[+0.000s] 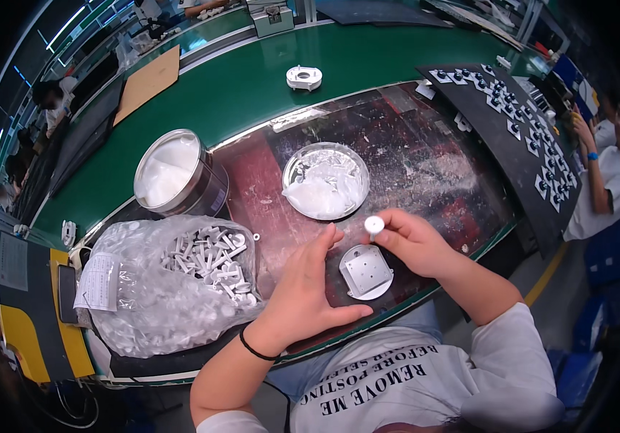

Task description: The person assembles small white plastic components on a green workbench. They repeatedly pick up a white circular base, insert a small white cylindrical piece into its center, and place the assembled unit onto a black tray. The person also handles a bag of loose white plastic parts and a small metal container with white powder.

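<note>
My right hand pinches a small white plastic pin with a round, flat head between thumb and fingers. Just below it on the table lies a round white part with a squarish grey plate that has small holes. My left hand is beside this part on its left, thumb and fingers spread, holding nothing. To the left, a clear plastic bag gapes, showing many loose white plastic pins. Beyond my hands stands a round metal dish with white, film-like material in it.
A metal can lined with white material stands behind the bag. A white ring-shaped part rests on the green surface. At right, a black board carries several small white-and-black parts, near another person's arm. A phone lies far left.
</note>
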Available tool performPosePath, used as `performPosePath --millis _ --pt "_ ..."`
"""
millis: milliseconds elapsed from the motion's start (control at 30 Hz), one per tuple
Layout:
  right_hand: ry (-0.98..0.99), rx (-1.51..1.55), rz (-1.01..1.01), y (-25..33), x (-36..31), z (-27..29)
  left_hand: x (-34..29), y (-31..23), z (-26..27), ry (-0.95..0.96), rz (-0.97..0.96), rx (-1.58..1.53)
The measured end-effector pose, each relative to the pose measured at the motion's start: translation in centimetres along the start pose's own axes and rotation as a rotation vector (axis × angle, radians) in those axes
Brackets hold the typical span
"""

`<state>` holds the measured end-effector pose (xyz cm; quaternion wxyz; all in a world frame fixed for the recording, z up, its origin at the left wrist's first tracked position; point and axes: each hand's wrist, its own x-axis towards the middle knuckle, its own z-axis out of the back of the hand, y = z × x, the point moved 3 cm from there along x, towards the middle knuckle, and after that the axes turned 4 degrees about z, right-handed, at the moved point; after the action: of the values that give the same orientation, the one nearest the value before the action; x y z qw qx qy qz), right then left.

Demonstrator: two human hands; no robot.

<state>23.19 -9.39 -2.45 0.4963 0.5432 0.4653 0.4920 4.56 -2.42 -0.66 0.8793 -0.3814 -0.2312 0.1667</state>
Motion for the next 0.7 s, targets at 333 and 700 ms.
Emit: performPosePath --millis 333,700 --pt "0.068 -0.307 0.087 -0.2 0.3 -0.7 -0.1 0.8 -1.7 -0.018 -0.005 0.088" --pt "0.072 -0.398 0.266 0.0 0.4 -0.8 -0.1 0.6 -1.9 -0.026 -0.018 0.107"
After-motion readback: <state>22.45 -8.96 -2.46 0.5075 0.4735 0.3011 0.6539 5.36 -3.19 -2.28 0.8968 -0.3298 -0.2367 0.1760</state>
